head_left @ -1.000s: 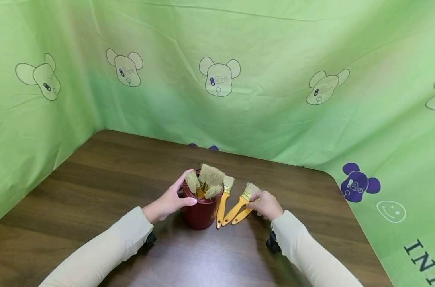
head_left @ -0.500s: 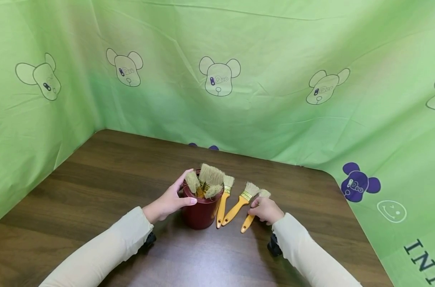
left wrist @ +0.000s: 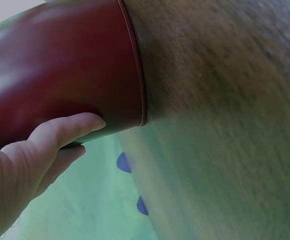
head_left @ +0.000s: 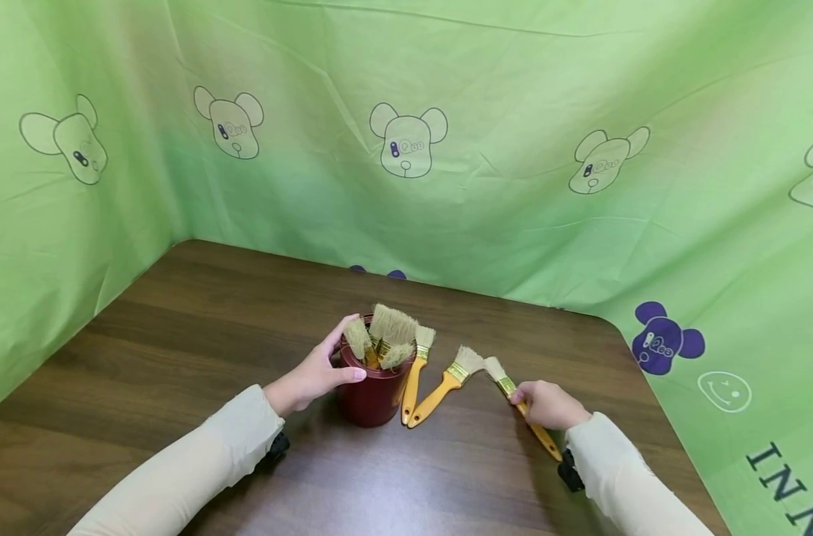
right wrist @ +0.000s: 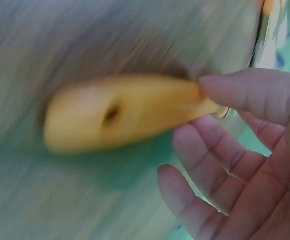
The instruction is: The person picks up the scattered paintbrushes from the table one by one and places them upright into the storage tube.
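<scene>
A dark red cylindrical pot (head_left: 369, 403) stands on the table, with several paintbrushes (head_left: 393, 324) in it, bristles up. My left hand (head_left: 315, 377) grips its left side, thumb at the near rim and fingers round the back. In the left wrist view, fingers (left wrist: 67, 127) lie along the pot's smooth wall. To the right, my right hand (head_left: 550, 405) pinches a paintbrush (head_left: 502, 377) by its yellow handle, bristles pointing back left. The handle's blurred end, with its hole, shows in the right wrist view.
Two yellow-handled paintbrushes lie right of the pot: one (head_left: 412, 387) close against it, the other (head_left: 435, 400) fanned out, its bristles near those of the held brush. Green printed cloth (head_left: 473, 223) hangs along the back and sides of the brown wooden table (head_left: 246, 305).
My right hand has drawn its paintbrush to the right, away from the other brushes, and turned it so the handle end points toward the near right. The left hand stays on the pot.
</scene>
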`<state>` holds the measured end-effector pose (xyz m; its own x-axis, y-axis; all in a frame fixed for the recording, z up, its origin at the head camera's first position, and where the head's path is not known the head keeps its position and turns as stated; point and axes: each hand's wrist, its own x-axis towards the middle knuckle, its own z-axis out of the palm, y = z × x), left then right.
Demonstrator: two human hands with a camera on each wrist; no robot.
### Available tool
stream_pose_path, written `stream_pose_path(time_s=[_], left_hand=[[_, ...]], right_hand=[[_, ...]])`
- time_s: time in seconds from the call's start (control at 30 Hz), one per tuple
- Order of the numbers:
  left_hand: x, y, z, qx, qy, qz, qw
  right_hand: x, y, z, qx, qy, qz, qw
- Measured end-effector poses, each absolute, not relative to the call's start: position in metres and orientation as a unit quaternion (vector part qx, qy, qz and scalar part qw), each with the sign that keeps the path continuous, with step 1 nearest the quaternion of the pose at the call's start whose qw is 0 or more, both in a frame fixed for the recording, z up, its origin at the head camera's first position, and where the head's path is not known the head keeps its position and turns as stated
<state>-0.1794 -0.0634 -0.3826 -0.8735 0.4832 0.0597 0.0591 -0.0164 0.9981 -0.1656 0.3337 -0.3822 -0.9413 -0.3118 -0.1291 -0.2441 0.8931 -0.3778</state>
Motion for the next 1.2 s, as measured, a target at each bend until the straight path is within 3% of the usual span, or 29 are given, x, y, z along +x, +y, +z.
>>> stream_pose_path(time_s=[0.3, 0.53, 1.2], left_hand=[[-0.179, -0.064, -0.382, 0.2, 0.683, 0.685, 0.154], [-0.179, -0.064, -0.384, 0.207, 0.676, 0.691, 0.149], [-0.181, -0.064, -0.386, 0.209, 0.675, 0.692, 0.147]], right_hand=[[-0.17, 0.364, -0.384, -0.103, 0.965, -0.219, 0.097], [-0.178, 0.359, -0.383, -0.047, 0.963, -0.25, 0.092], [-0.187, 0.349, -0.394, -0.01, 0.965, -0.247, 0.085]])
